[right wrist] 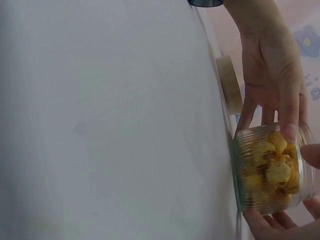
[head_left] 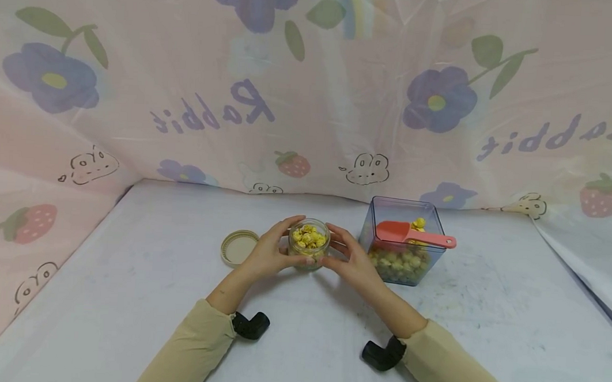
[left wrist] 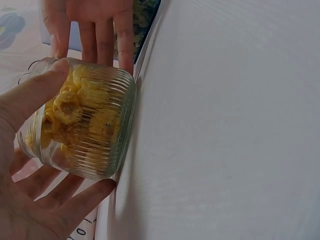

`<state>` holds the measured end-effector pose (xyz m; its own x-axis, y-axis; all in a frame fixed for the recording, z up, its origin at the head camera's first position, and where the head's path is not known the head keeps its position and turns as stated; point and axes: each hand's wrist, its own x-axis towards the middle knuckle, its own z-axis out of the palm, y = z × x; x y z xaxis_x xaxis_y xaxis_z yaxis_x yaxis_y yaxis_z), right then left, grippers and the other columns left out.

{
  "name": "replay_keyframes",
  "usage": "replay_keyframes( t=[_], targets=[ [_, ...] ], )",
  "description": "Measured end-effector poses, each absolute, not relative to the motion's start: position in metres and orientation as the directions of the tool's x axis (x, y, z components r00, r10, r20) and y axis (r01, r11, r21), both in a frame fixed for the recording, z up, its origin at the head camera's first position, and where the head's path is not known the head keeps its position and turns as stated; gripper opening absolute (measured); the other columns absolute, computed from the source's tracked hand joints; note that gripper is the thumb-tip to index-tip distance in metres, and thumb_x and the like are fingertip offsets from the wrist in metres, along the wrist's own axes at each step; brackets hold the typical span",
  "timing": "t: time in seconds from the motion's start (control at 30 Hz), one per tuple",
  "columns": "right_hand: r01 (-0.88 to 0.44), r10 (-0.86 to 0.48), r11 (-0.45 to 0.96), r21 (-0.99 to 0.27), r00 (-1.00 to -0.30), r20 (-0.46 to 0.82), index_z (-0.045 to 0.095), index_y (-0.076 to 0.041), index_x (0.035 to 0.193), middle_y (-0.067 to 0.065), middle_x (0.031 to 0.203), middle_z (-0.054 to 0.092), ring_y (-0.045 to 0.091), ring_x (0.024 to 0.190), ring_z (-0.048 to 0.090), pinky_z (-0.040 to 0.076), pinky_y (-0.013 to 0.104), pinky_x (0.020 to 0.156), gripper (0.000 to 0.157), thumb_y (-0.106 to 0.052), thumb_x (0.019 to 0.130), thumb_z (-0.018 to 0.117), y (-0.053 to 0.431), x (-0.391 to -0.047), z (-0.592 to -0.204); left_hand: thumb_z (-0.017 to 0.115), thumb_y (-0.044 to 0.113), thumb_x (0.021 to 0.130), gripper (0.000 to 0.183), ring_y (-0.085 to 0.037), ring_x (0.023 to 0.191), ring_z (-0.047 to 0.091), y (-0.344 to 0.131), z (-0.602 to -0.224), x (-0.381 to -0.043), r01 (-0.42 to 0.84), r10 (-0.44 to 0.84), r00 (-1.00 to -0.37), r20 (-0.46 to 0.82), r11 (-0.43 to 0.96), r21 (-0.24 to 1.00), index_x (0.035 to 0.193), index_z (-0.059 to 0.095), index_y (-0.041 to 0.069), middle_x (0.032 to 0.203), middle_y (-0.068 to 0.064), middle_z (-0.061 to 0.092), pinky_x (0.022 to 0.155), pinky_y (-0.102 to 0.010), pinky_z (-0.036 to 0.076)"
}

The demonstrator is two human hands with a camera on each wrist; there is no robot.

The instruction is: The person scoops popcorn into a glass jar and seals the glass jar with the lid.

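A clear ribbed glass jar [head_left: 309,250] stands upright and uncovered on the white table, filled with yellow popcorn [head_left: 307,236]. My left hand [head_left: 267,253] holds the jar from the left, its thumb at the front and fingers round the far side. From the right, my right hand [head_left: 355,261] holds it the same way. In the left wrist view, the vertical ribs of the jar [left wrist: 107,120] show between the two hands. The right wrist view shows the jar [right wrist: 265,172] with its base on the table.
The round lid [head_left: 239,248] lies just left of my left hand. Behind my right hand stands a transparent bluish bin [head_left: 367,226] with popcorn, a red scoop [head_left: 394,231] lying across its top. A printed curtain [head_left: 316,99] hangs behind and beside the table.
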<state>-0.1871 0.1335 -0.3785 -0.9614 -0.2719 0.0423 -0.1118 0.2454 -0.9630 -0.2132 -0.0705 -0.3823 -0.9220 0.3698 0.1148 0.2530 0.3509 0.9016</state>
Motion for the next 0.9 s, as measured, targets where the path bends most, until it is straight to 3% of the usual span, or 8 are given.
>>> replay_keyframes(
  t=[0.63, 0.9],
  targets=[
    [0.134, -0.214, 0.104, -0.985, -0.965, -0.154, 0.039, -0.016, 0.146, 0.018, 0.150, 0.035, 0.037, 0.138, 0.036, 0.029, 0.056, 0.112, 0.070, 0.000, 0.084, 0.066, 0.127, -0.205, -0.383, 0.082, 0.008, 0.075, 0.083, -0.036, 0.132, 0.041, -0.070, -0.383, -0.214, 0.256, 0.375, -0.919, 0.120, 0.339, 0.905, 0.146, 0.038, 0.013, 0.149, -0.011, 0.037, 0.090, -0.035, 0.054],
    [0.182, -0.286, -0.031, -0.983, -0.944, -0.166, 0.031, -0.012, 0.150, 0.019, 0.155, 0.026, 0.036, 0.143, 0.024, 0.014, 0.055, 0.118, 0.074, 0.005, 0.084, 0.061, 0.127, -0.207, -0.387, 0.081, 0.009, 0.076, 0.083, -0.035, 0.135, 0.037, -0.070, -0.382, -0.213, 0.234, 0.373, -0.922, 0.099, 0.336, 0.912, 0.146, 0.038, 0.014, 0.150, -0.009, 0.036, 0.094, -0.038, 0.052]
  ],
)
